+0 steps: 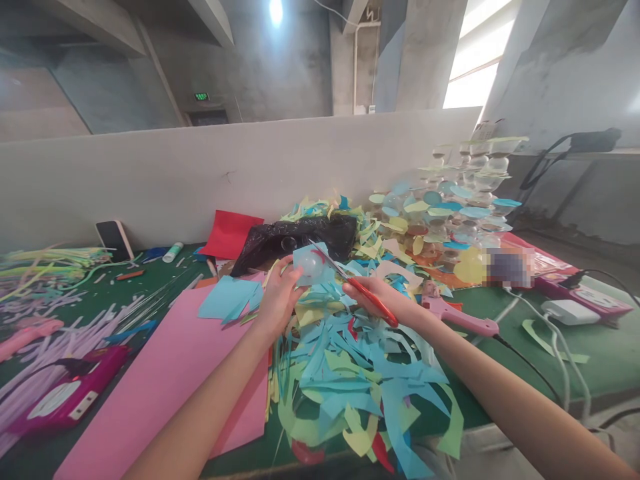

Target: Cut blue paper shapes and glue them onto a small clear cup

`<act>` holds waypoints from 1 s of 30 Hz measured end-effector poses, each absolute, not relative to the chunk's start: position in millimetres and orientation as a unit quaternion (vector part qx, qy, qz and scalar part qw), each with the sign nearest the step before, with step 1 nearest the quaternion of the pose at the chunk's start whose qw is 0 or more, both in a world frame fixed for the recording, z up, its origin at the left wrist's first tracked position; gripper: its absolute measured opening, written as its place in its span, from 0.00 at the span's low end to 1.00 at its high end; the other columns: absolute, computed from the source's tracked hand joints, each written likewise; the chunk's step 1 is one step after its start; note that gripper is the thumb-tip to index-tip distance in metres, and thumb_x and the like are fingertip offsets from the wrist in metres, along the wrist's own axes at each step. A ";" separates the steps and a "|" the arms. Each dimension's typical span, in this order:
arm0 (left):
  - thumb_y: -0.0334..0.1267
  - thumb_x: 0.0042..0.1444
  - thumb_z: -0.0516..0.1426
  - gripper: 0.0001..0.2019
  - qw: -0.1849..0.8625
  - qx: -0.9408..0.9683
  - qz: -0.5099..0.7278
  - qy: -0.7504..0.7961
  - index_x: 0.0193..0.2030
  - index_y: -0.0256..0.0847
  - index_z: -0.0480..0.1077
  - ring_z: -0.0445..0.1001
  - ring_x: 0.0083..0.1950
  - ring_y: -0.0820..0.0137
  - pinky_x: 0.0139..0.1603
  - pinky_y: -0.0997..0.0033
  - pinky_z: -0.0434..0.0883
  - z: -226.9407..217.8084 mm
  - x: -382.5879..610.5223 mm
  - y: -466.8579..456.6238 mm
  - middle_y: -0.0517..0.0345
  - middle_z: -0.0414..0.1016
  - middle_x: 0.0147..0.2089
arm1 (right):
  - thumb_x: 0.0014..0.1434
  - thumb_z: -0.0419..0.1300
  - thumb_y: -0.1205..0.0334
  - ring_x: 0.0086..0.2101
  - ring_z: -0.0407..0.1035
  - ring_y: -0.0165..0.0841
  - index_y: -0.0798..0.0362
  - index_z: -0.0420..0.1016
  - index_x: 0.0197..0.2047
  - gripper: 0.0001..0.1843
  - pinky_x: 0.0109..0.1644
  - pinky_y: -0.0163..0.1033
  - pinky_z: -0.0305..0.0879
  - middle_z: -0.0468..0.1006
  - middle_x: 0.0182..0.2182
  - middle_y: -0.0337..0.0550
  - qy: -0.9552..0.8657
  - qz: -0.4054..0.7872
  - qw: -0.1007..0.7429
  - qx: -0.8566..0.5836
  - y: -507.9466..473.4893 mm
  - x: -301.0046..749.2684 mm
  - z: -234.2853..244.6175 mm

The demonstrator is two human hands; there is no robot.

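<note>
My left hand [278, 297] is closed on a small clear ball-like piece covered with light blue paper [310, 263], held above a heap of paper scraps [350, 380]. My right hand [383, 300] grips red-handled scissors [356, 285]. Their blades point up and left and meet the blue paper at its right edge. Both forearms reach in from the bottom of the view over the green table [595, 353].
A large pink sheet [165, 380] lies left of the scraps, with a blue sheet [227, 298] on it. A pink glue gun [457, 319], black bag [300, 237], red paper [230, 233], phone [114, 240], glue stick [173, 252], stacked paper-topped cups [465, 200] and white chargers [567, 310] surround the work spot.
</note>
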State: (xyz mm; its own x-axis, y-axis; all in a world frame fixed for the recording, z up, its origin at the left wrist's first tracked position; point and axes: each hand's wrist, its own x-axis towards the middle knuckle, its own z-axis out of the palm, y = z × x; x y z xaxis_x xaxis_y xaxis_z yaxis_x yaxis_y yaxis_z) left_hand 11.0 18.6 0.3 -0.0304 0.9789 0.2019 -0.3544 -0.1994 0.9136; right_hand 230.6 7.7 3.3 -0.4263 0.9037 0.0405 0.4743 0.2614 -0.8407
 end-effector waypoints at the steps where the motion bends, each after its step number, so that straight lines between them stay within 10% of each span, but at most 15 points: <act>1: 0.43 0.49 0.63 0.21 0.533 0.449 0.631 0.341 0.49 0.44 0.64 0.75 0.47 0.65 0.43 0.65 0.72 1.0 11.3 18.1 0.54 0.73 0.48 | 0.56 0.52 0.31 0.22 0.51 0.26 0.51 0.58 0.26 0.29 0.25 0.34 0.47 0.58 0.19 0.32 -0.747 0.392 0.274 -0.462 7.5 230.5 3.5; 30: 0.43 0.47 0.64 0.23 0.490 0.475 0.641 0.352 0.49 0.43 0.64 0.76 0.42 0.66 0.42 0.64 0.72 -0.9 5.4 25.3 0.53 0.76 0.46 | 0.61 0.44 0.31 0.26 0.51 0.28 0.51 0.55 0.31 0.28 0.29 0.36 0.51 0.56 0.25 0.33 -0.787 0.366 0.246 -0.430 3.1 231.1 6.8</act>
